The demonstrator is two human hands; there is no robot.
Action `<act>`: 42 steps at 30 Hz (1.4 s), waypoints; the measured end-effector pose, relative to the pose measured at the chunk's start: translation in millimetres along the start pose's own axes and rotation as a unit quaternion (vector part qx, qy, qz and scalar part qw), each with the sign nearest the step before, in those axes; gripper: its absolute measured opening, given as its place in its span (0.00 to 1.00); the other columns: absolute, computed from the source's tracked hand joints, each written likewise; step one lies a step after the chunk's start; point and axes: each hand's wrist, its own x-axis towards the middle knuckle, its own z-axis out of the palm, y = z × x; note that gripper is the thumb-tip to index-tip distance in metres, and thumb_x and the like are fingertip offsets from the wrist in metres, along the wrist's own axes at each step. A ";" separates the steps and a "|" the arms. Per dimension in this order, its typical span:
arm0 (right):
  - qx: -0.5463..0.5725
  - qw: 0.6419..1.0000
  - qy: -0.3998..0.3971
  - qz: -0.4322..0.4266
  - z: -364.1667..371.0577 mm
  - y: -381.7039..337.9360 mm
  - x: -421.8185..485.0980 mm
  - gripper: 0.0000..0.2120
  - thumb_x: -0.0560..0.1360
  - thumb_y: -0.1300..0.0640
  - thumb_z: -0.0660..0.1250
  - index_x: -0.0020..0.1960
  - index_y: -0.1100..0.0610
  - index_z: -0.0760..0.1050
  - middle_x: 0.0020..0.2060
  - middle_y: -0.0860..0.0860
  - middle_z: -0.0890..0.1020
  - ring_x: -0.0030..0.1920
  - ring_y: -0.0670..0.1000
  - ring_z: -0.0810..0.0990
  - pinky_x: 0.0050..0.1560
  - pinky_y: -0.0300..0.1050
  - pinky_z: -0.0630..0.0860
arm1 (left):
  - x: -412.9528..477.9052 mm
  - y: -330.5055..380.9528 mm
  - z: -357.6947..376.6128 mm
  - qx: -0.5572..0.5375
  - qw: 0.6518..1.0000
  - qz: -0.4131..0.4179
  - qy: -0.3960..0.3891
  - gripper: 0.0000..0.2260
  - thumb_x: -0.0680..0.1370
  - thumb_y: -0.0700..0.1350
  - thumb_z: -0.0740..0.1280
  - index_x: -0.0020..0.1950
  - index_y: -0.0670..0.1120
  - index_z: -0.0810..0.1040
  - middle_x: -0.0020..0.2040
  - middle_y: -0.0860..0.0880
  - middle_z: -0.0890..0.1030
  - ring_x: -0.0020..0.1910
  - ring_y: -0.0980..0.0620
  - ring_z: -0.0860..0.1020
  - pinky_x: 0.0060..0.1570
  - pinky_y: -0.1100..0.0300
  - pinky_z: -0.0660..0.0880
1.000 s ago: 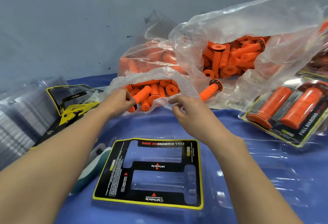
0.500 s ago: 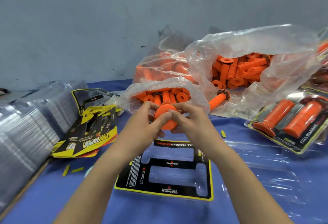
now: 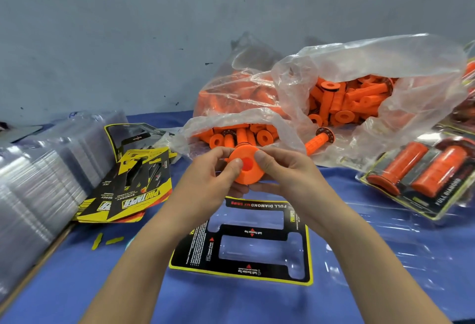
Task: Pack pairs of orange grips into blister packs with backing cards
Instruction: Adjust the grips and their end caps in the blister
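Observation:
Both hands hold one orange grip (image 3: 246, 168) end-on, its round flange facing me, above the table's middle. My left hand (image 3: 210, 177) pinches its left side, thumb on the flange. My right hand (image 3: 282, 172) grips its right side. Below them lies a black and yellow backing card (image 3: 295, 246) in a clear blister tray (image 3: 359, 233). Behind, a clear plastic bag (image 3: 372, 66) spills several loose orange grips (image 3: 257, 136).
A packed blister with two orange grips (image 3: 416, 169) lies at the right. Stacked clear blister shells (image 3: 38, 182) fill the left edge, with loose yellow and black cards (image 3: 133, 190) beside them. A blue cloth (image 3: 77, 285) covers the table.
My hands left the bag mouth and came back toward me with one grip. It is now held end-on between both hands above the card.

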 end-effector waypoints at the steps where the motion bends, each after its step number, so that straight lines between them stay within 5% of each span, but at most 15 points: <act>1: -0.001 1.000 -0.001 -0.006 1.2 -0.8 -0.6 0.13 0.79 0.55 0.67 0.60 0.59 0.80 0.52 0.56 0.84 0.51 0.54 0.85 0.49 0.46 0.82 | 0.2 -0.8 0.0 0.007 1.000 0.007 0.002 0.05 0.82 0.44 0.63 0.56 0.50 0.77 0.43 0.50 0.85 0.38 0.51 0.85 0.38 0.63 0.80; 8: -0.146 0.980 0.066 -0.120 7.9 -7.5 -2.2 0.09 0.76 0.58 0.71 0.55 0.53 0.80 0.41 0.51 0.82 0.44 0.54 0.83 0.49 0.49 0.81 | 0.9 1.9 2.0 0.036 0.996 0.068 0.047 0.10 0.84 0.47 0.60 0.60 0.48 0.78 0.44 0.48 0.85 0.41 0.51 0.84 0.43 0.56 0.82; 14: -0.271 0.927 0.106 -0.236 14.1 -5.9 -5.0 0.08 0.76 0.62 0.70 0.52 0.51 0.78 0.47 0.50 0.78 0.46 0.45 0.80 0.49 0.42 0.78 | 0.7 9.2 -1.4 -0.091 0.996 -0.008 0.023 0.18 0.82 0.57 0.59 0.58 0.44 0.79 0.46 0.45 0.85 0.45 0.47 0.84 0.43 0.54 0.83; 20: -0.347 0.883 0.097 -0.301 15.6 0.8 -9.0 0.11 0.78 0.59 0.68 0.61 0.54 0.78 0.48 0.49 0.72 0.47 0.50 0.77 0.48 0.52 0.80 | 2.2 9.1 -6.6 -0.162 0.985 -0.060 0.008 0.22 0.75 0.61 0.64 0.57 0.45 0.80 0.50 0.42 0.85 0.49 0.43 0.84 0.43 0.55 0.81; 25: -0.434 0.815 0.114 -0.366 17.8 1.5 -12.9 0.14 0.79 0.61 0.67 0.63 0.55 0.78 0.46 0.48 0.67 0.42 0.46 0.68 0.41 0.46 0.74 | 3.8 8.3 -10.5 -0.206 0.974 -0.096 -0.003 0.15 0.75 0.59 0.66 0.52 0.50 0.85 0.50 0.43 0.85 0.48 0.45 0.85 0.42 0.54 0.82; 31: -0.518 0.765 0.061 -0.377 29.4 10.6 -20.9 0.17 0.75 0.66 0.70 0.62 0.53 0.79 0.47 0.53 0.73 0.40 0.53 0.77 0.30 0.53 0.76 | 1.4 4.6 -16.3 -0.210 0.974 -0.061 -0.066 0.16 0.79 0.53 0.65 0.59 0.43 0.82 0.57 0.43 0.84 0.57 0.47 0.82 0.56 0.53 0.80; 33: -0.530 0.757 0.041 -0.380 27.0 9.6 -21.6 0.11 0.79 0.59 0.68 0.61 0.52 0.79 0.48 0.52 0.75 0.42 0.52 0.78 0.31 0.52 0.76 | -0.2 3.4 -17.7 -0.161 0.985 -0.029 -0.053 0.15 0.79 0.51 0.65 0.60 0.44 0.80 0.54 0.46 0.85 0.55 0.50 0.83 0.52 0.61 0.79; 36: -0.510 0.789 0.035 -0.342 10.8 6.3 -18.6 0.13 0.82 0.50 0.60 0.62 0.52 0.78 0.53 0.50 0.78 0.50 0.51 0.79 0.46 0.48 0.76 | 0.1 -5.5 -26.8 0.059 0.997 0.046 0.011 0.11 0.78 0.50 0.67 0.60 0.50 0.79 0.49 0.53 0.85 0.46 0.56 0.83 0.44 0.68 0.77; 39: -0.514 0.829 0.099 -0.195 -23.3 7.6 -10.7 0.13 0.82 0.51 0.59 0.63 0.51 0.77 0.56 0.49 0.79 0.56 0.52 0.76 0.56 0.48 0.73 | -3.3 -20.4 -33.8 0.302 0.946 0.115 0.009 0.12 0.78 0.48 0.70 0.60 0.54 0.76 0.47 0.61 0.77 0.46 0.56 0.77 0.46 0.61 0.71; 42: -0.603 0.794 0.070 -0.031 -53.5 14.5 -7.8 0.14 0.82 0.50 0.58 0.61 0.51 0.78 0.56 0.51 0.80 0.58 0.55 0.75 0.58 0.52 0.71 | -10.9 -33.1 -27.2 0.400 0.906 0.130 -0.041 0.16 0.77 0.52 0.70 0.64 0.55 0.74 0.54 0.59 0.75 0.57 0.57 0.69 0.58 0.55 0.68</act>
